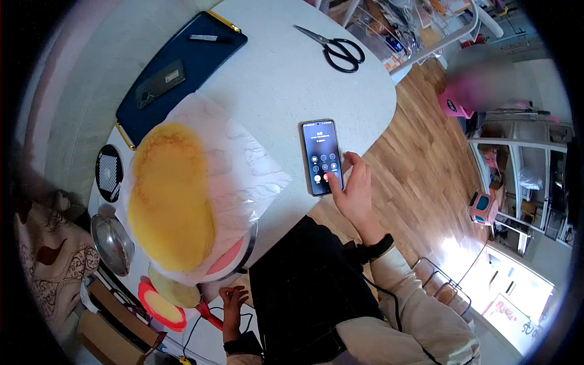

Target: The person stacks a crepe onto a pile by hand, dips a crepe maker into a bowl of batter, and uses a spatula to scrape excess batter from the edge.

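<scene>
A lit smartphone (322, 158) lies face up near the table's right edge, showing a dark screen with rows of round icons. My right hand (353, 191) is at its lower right, a fingertip on the lower part of the screen, the other fingers apart beside it. Low at the table's near edge, my left hand (233, 304) is loosely curled with fingers apart and nothing visible in it. Close to it is a red handle (208, 316). A large yellow, browned flat cake-like piece (173, 201) rests on white paper (243, 164), over a round pink-topped appliance (228, 258).
Black-handled scissors (344, 55) lie at the table's far side. A dark blue tray (176, 67) holds a dark phone-like slab (160, 84). A metal bowl (113, 246), a red-rimmed dish (161, 305) and cardboard boxes (112, 334) stand at left. Shelves (517, 143) are at right.
</scene>
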A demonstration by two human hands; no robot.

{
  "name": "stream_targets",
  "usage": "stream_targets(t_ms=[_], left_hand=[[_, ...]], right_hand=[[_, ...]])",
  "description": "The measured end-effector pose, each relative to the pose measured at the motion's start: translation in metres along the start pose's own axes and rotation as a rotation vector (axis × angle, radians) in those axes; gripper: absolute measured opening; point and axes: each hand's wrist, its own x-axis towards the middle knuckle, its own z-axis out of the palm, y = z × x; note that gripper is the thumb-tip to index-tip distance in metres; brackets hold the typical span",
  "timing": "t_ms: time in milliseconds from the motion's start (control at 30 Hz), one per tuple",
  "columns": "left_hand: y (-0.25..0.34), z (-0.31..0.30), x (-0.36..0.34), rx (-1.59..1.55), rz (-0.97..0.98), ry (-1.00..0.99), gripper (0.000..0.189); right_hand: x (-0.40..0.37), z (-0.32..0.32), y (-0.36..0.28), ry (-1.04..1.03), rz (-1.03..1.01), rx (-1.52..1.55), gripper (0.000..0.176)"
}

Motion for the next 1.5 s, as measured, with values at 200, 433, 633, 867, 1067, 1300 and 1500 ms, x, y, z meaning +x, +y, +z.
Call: stream_targets(t_ms=[200, 433, 633, 867, 1067, 1300, 1500], left_hand=[[0.009, 0.0, -0.019, 0.029, -0.043, -0.036, 0.017], [0.036, -0.01, -0.053, 0.112, 0.15, -0.017, 0.023], [0.029, -0.019, -0.075, -0.12, 0.405, 0.301, 0.01], [0.004, -0.043, -0.073, 0.104, 0.554, 0.726, 0.014], [-0.048, -0.075, -0.038, 0.625, 0.418, 1.081, 0.033], [-0.051, -0.094, -0.039, 0.094, 0.276, 0.58, 0.036], [-0.06, -0.099, -0.023, -0.238, 0.267, 0.408, 0.041]], right_hand=[[0.023, 0.012, -0.032, 0.016, 0.055, -0.175, 0.078], [0.036, 0.02, -0.044, 0.027, 0.128, -0.403, 0.083], [0.035, 0.023, -0.047, -0.026, 0.137, -0.616, 0.081], [0.041, 0.025, -0.042, -0.039, 0.115, -0.607, 0.072], [0.035, 0.02, -0.05, -0.086, 0.136, -0.563, 0.072], [0.038, 0.005, -0.005, 0.186, -0.29, -0.367, 0.066], [0.053, -0.023, -0.028, 0.375, -0.54, -0.348, 0.06]])
